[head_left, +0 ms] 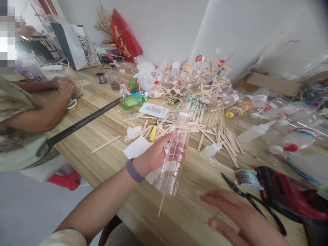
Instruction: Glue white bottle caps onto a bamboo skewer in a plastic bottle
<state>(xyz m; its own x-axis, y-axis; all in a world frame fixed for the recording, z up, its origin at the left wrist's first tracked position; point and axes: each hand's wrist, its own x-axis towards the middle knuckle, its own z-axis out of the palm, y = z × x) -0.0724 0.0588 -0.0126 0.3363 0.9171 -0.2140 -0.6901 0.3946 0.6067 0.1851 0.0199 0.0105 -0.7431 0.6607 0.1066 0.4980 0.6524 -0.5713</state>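
Note:
My left hand (160,150), with a grey band at its wrist, is wrapped round a clear plastic bottle (166,186). The bottle is tilted, its neck pointing away from me. A thin wooden stick (164,200) runs lengthwise along the bottle and sticks out past its base; whether it passes through the bottle or lies against it I cannot tell. My right hand (230,213) is slightly blurred above the table's near right part, fingers stretched out and thumb apart, with nothing seen in it. Black-handled scissors (249,198) lie beside that hand.
A red and black power tool (289,191) and a wire spool (249,179) lie at right. Wooden sticks (215,118), several bottles (132,101) and a yellow-handled tool (153,132) crowd the middle. At left, a co-worker's hands (65,87) are near white-handled scissors (72,104).

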